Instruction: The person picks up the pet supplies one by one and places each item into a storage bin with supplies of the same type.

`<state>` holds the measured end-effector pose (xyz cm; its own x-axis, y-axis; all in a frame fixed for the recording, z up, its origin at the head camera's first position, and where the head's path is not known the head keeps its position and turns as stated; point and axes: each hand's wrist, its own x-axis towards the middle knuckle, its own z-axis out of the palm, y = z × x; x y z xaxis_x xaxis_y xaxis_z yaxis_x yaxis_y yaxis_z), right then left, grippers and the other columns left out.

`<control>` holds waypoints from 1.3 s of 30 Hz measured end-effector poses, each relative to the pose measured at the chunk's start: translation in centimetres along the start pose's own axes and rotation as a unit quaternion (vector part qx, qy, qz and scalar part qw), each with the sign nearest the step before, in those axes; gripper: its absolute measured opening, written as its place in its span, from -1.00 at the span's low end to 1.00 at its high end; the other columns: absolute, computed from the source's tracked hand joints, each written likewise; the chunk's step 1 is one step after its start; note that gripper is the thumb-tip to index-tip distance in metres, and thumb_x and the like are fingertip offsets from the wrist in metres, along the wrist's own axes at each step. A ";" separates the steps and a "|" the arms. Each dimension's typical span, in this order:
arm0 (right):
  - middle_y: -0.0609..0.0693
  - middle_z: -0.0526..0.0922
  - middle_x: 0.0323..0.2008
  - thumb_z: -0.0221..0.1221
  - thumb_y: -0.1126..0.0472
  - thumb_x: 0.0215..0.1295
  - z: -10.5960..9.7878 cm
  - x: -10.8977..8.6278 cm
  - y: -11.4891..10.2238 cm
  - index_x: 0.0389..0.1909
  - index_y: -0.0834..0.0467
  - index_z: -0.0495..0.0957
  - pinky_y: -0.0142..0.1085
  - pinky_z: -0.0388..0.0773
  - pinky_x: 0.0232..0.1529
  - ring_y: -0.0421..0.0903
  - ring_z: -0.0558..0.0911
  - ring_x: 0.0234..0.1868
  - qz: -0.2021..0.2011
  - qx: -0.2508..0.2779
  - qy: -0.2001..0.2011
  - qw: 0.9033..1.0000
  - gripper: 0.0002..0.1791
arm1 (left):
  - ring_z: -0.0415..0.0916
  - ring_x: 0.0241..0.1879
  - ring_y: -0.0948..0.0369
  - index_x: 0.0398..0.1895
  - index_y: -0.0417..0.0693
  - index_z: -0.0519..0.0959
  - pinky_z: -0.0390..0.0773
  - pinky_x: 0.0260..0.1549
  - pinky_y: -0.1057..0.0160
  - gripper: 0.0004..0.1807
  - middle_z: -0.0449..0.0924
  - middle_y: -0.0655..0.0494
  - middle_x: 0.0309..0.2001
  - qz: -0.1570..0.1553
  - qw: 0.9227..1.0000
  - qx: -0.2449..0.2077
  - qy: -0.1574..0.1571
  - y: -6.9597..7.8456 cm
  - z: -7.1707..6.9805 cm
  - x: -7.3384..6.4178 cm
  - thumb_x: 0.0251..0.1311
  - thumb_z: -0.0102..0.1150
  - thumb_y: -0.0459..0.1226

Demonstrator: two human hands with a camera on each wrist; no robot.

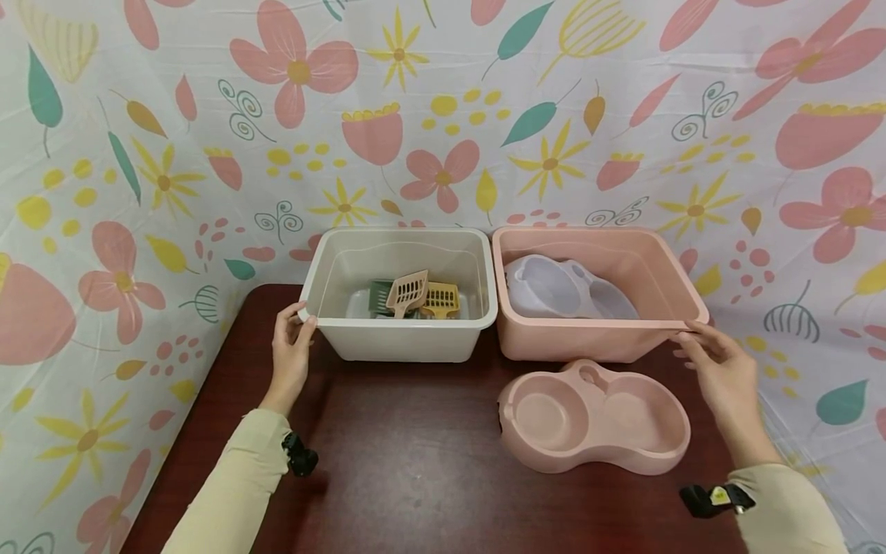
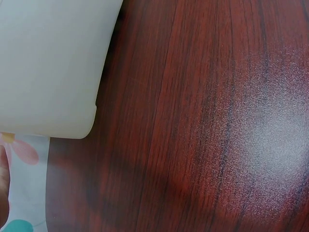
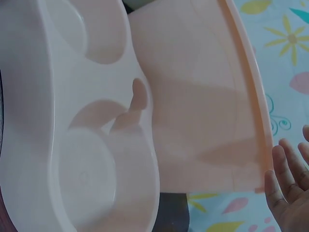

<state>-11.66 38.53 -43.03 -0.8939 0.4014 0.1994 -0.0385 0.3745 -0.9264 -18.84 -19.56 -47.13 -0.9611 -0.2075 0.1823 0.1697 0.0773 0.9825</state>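
My left hand (image 1: 291,346) holds the front left rim corner of a grey litter box (image 1: 401,342), thumb in front and fingers along the side. In the left wrist view, the grey box's wall (image 2: 46,67) fills the upper left. My right hand (image 1: 723,369) touches the front right rim corner of a pink litter box (image 1: 567,338). Its extended fingers (image 3: 286,169) show in the right wrist view beside the rim. Several slotted litter scoops (image 1: 408,292) lie in the grey box. A pale lilac double pet bowl (image 1: 554,288) leans inside the pink box.
A pink double pet bowl (image 1: 598,419) sits on the dark wood table (image 1: 408,462) in front of the pink box. Behind both boxes, which stand side by side, hangs a flower-patterned cloth (image 1: 443,100), also seen at the sides.
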 end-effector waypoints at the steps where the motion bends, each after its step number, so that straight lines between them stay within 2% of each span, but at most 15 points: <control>1: -0.39 0.69 -0.33 0.21 0.23 0.40 -0.1 0.0 0.1 0.14 0.07 0.59 -0.60 0.51 -0.38 -0.43 0.67 -0.39 0.002 0.007 0.001 1.000 -0.68 | 0.41 -0.08 0.25 0.35 -0.28 0.25 0.40 -0.19 0.34 -0.54 0.39 0.14 -0.07 0.001 1.000 -0.002 -0.001 0.0 0.0 0.0 0.47 -0.01 -0.31; 4: -0.39 0.69 -0.32 0.19 0.24 0.41 -0.5 0.2 0.4 0.16 0.12 0.57 -0.60 0.51 -0.38 -0.42 0.67 -0.39 0.010 0.019 0.005 1.000 -0.67 | 0.41 -0.07 0.22 0.35 -0.29 0.25 0.40 -0.20 0.34 -0.54 0.39 0.16 -0.07 0.003 1.000 -0.001 -0.001 -0.1 0.0 0.0 0.47 -0.01 -0.31; 11: -0.44 0.66 -0.31 0.18 0.21 0.42 -1.2 0.9 1.1 0.16 0.11 0.56 -0.60 0.51 -0.39 -0.45 0.65 -0.40 0.032 -0.007 0.027 0.999 -0.67 | 0.40 -0.10 0.34 0.34 -0.29 0.25 0.39 -0.18 0.35 -0.55 0.39 0.19 -0.08 -0.001 1.000 0.000 0.002 0.1 0.0 0.0 0.47 -0.02 -0.32; 21: -0.36 0.66 -0.37 0.25 0.24 0.35 -1.6 2.2 1.5 0.12 0.07 0.61 -0.59 0.50 -0.46 -0.43 0.64 -0.49 0.072 0.021 0.079 0.994 -0.68 | 0.41 -0.10 0.27 0.34 -0.30 0.26 0.39 -0.20 0.35 -0.56 0.39 0.16 -0.09 0.006 1.000 -0.006 0.003 -0.1 0.0 0.1 0.47 -0.02 -0.33; 27: -0.35 0.67 -0.40 0.27 0.27 0.33 -1.9 2.8 1.8 0.01 0.00 0.63 -0.59 0.49 -0.50 -0.42 0.64 -0.50 0.101 0.089 0.089 0.987 -0.73 | 0.41 -0.12 0.32 0.34 -0.29 0.27 0.40 -0.21 0.35 -0.56 0.39 0.20 -0.10 0.005 1.000 -0.002 0.005 -0.1 0.1 0.0 0.47 -0.01 -0.34; 31: -0.34 0.66 -0.42 0.26 0.28 0.32 -1.8 3.3 2.1 -0.02 -0.02 0.62 -0.57 0.49 -0.52 -0.41 0.64 -0.51 0.114 0.108 0.088 0.984 -0.75 | 0.41 -0.10 0.31 0.34 -0.29 0.26 0.39 -0.20 0.34 -0.56 0.39 0.22 -0.09 0.001 1.000 -0.001 0.005 -0.1 0.1 0.1 0.47 -0.01 -0.33; 39: -0.30 0.67 -0.39 0.27 0.27 0.32 -1.2 4.2 2.6 0.05 0.05 0.57 -0.51 0.54 -0.51 -0.36 0.67 -0.49 0.131 0.173 0.065 0.974 -0.70 | 0.41 -0.08 0.32 0.33 -0.28 0.26 0.39 -0.19 0.32 -0.56 0.40 0.25 -0.09 0.003 1.000 -0.007 0.006 -0.5 0.0 0.3 0.47 -0.01 -0.32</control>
<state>-15.01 42.23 -44.22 -0.8300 0.5563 -0.0408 0.0158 -0.0497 -0.9986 -19.19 -19.62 -47.60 -0.9573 -0.2191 0.1888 0.1787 0.0653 0.9817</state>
